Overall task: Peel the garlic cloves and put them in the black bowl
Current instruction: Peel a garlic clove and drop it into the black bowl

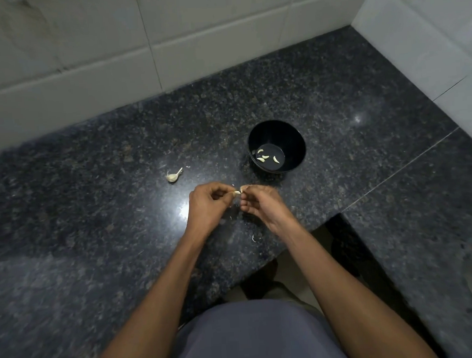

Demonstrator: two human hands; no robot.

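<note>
A small pale garlic clove [237,192] is pinched between the fingertips of my left hand [207,206] and my right hand [261,205], just above the dark granite counter [92,217]. Both hands have curled fingers and meet at the clove. The black bowl [276,137] stands upright a little beyond my right hand and holds several peeled cloves [267,157] on its bottom. What is left of the garlic bulb with its stem [173,176] lies on the counter to the left of the bowl, beyond my left hand.
Bits of papery garlic skin [254,237] lie on the counter under and near my hands. White tiled walls [80,50] close the counter at the back and right. The counter edge steps inward near my right forearm [327,222].
</note>
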